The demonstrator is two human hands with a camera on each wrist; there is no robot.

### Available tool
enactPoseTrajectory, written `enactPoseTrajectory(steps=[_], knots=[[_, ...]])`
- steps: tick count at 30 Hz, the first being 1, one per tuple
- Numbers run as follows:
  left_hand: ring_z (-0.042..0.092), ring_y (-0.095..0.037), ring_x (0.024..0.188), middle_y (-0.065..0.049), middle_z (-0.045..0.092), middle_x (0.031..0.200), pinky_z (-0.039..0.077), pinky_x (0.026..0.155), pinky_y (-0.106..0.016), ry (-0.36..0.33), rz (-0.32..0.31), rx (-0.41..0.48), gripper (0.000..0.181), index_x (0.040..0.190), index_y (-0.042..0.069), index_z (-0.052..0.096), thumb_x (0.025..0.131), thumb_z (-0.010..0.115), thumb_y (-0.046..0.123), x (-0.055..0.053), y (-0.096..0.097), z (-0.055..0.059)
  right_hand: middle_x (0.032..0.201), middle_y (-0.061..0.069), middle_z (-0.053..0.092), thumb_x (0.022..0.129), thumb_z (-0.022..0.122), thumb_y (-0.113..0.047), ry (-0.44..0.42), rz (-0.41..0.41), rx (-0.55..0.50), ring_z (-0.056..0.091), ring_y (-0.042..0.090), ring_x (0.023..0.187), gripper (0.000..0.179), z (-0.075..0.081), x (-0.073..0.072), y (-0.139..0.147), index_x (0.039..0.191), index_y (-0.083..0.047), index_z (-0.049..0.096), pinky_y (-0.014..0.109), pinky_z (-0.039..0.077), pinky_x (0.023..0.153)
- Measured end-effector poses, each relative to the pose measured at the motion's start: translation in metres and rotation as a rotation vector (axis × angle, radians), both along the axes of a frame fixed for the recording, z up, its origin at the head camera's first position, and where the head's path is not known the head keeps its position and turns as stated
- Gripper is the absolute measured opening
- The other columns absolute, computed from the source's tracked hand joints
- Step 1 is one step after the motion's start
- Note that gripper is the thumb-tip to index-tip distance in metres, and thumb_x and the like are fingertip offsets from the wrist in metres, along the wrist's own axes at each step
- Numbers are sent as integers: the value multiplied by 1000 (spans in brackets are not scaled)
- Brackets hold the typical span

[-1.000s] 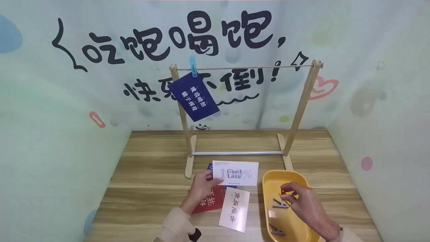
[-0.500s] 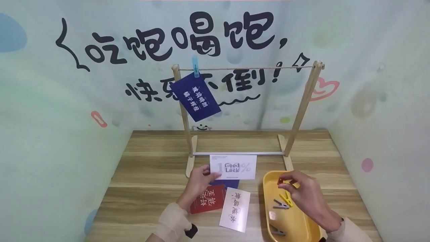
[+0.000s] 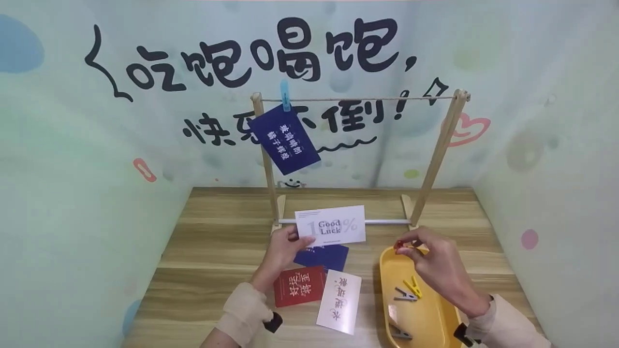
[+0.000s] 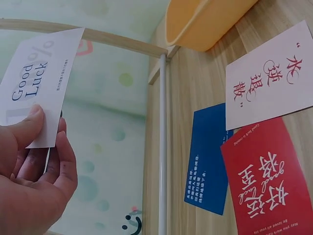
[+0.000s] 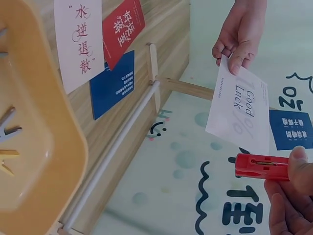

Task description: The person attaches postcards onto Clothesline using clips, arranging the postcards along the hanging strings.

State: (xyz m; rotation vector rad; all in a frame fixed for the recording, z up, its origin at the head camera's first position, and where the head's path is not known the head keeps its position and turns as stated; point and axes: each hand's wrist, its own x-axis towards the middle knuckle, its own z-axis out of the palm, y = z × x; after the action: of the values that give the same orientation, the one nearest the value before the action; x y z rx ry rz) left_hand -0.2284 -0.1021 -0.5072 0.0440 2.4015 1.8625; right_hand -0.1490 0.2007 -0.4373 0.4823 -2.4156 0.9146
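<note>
My left hand (image 3: 285, 249) pinches a white "Good Luck" card (image 3: 331, 226) by its left edge, thumb on the printed face. The card is raised off the table in front of the rack's lower bar. My right hand (image 3: 437, 261) holds a red clothespin (image 5: 261, 166) between thumb and fingers, over the far end of a yellow tray (image 3: 387, 290). On the rack's cord (image 3: 367, 99), a light-blue clothespin (image 3: 285, 95) holds a dark-blue card (image 3: 286, 140), which hangs tilted near the left post.
On the table lie a blue card (image 3: 329, 258), a red card (image 3: 300, 286) and a white card (image 3: 339, 302) with red writing. Grey clothespins (image 3: 405, 296) and a yellow clothespin (image 3: 413, 286) lie in the tray. The wooden rack's right post (image 3: 437, 159) stands behind the tray.
My left hand has lifted the white card up and slightly left, uncovering more of the blue card beneath. My right hand has risen with the red clothespin toward the tray's far end.
</note>
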Motion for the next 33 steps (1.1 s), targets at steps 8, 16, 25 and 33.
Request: enactPoseTrajectory(steps=[8, 16, 25, 33], knots=[[74, -25, 90, -24, 73, 111, 61, 84, -38, -25, 43, 28, 32, 118, -5, 67, 90, 73, 7, -5, -6, 10, 80, 2, 76, 73, 82, 7, 25, 47, -23, 69, 10, 68, 21, 12, -10, -3, 85, -5, 70, 10, 53, 63], [74, -27, 97, -22, 72, 115, 61, 86, -37, -30, 47, 49, 35, 121, -3, 66, 90, 74, 10, -9, -6, 20, 78, 3, 76, 75, 81, 7, 58, 77, -61, 64, 6, 66, 16, 27, -26, -4, 84, -4, 72, 7, 48, 60], [74, -21, 89, -24, 73, 113, 61, 75, -29, 11, 65, 84, 30, 117, -5, 67, 89, 73, 4, -14, -5, 36, 78, 4, 77, 74, 80, 12, 98, 67, -57, 67, 9, 64, 18, 42, -40, -7, 81, -3, 73, 7, 47, 58], [75, -23, 85, -26, 72, 111, 62, 78, -32, 12, 98, 83, 31, 115, -6, 67, 87, 75, 3, -19, -11, 46, 81, 6, 78, 77, 78, 12, 162, 94, -44, 74, 15, 68, 15, 55, -49, -12, 83, -1, 75, 5, 50, 64]])
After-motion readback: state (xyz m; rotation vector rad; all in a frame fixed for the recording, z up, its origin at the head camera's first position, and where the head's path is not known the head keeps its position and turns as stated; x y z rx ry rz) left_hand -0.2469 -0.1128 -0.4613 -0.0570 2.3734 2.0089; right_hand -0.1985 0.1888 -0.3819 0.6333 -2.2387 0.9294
